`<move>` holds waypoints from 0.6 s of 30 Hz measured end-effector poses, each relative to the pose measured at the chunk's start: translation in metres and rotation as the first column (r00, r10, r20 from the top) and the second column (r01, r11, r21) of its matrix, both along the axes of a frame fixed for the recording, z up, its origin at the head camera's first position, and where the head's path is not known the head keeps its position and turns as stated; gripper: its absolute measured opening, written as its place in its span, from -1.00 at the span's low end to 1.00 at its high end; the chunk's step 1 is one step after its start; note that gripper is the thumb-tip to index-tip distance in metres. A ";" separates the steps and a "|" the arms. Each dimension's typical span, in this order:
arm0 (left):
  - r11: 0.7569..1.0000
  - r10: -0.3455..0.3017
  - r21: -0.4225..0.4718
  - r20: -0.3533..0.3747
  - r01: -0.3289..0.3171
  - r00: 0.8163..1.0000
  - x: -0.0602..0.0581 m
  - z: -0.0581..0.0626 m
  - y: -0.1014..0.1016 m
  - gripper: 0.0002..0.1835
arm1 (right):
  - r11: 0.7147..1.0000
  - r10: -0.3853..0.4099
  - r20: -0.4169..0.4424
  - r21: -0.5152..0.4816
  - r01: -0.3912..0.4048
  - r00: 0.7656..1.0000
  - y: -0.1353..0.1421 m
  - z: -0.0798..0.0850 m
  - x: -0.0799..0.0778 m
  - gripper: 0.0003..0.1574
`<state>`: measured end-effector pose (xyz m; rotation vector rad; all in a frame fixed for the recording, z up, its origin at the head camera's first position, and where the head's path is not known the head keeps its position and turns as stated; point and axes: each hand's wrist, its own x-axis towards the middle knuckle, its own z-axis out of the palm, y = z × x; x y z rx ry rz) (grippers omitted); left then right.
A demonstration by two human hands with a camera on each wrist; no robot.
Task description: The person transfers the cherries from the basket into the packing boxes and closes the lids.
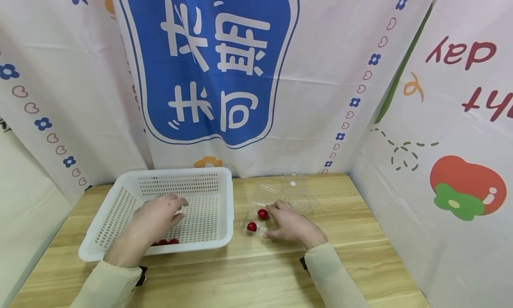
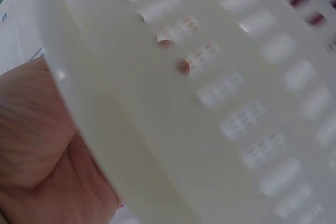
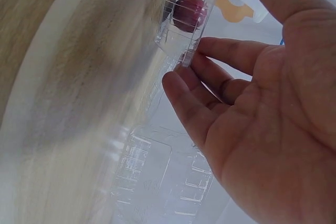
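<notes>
My left hand point(image 1: 158, 216) reaches into a white perforated plastic basket point(image 1: 229, 210), its fingers loosely bent and nothing visible between them. Dark red cherries point(image 1: 173, 241) lie below it along the near wall, partly hidden by the wrist. In the left wrist view, the basket wall point(image 2: 157, 129) covers that hand's fingers. To the right, a clear plastic box point(image 3: 181, 38) lies with its lid folded back. Two cherries show in it, one towards the back point(image 1: 262, 214) and one nearer point(image 1: 251, 227). My right hand point(image 1: 291, 223) is spread along the box's right side, fingertips touching its edge.
Basket and box stand on a wood-grain table point(image 1: 256, 277). The clear lid point(image 1: 286, 190) extends towards the back edge. Printed white cloth point(image 1: 316, 98) hangs behind the table, with more at both sides.
</notes>
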<state>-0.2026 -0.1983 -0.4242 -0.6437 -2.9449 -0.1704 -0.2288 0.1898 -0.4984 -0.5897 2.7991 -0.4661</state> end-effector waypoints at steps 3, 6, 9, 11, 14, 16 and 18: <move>1.000 -0.007 -0.019 0.036 0.008 0.999 0.001 -0.002 -0.007 -0.71 | 1.000 -0.003 0.005 -0.002 0.003 1.000 0.000 0.000 0.000 0.21; 0.999 -0.019 -0.050 0.070 0.022 0.997 0.002 -0.004 -0.011 -0.73 | 1.000 -0.002 0.003 -0.005 0.002 1.000 0.000 0.000 0.000 0.21; 0.996 -0.030 -0.086 0.108 0.039 0.994 0.002 -0.005 -0.014 -0.75 | 1.000 -0.001 0.000 -0.006 0.001 1.000 0.000 0.000 -0.001 0.21; 0.994 -0.035 -0.102 0.142 0.050 0.989 0.001 -0.006 -0.015 -0.77 | 1.000 0.000 0.000 -0.008 0.000 1.000 0.000 0.000 -0.001 0.21; 0.993 -0.043 -0.094 0.227 0.066 0.973 0.000 -0.007 -0.017 -0.82 | 1.000 0.001 0.000 -0.006 -0.001 1.000 0.000 0.000 -0.001 0.21; 0.992 -0.058 -0.087 0.295 0.087 0.954 -0.001 -0.008 -0.018 -0.86 | 1.000 0.003 -0.001 -0.005 -0.003 1.000 0.000 -0.001 -0.002 0.20; 0.990 -0.084 -0.073 0.355 0.117 0.931 -0.003 -0.009 -0.019 -0.88 | 1.000 0.005 -0.002 -0.002 -0.005 1.000 0.000 -0.001 -0.002 0.20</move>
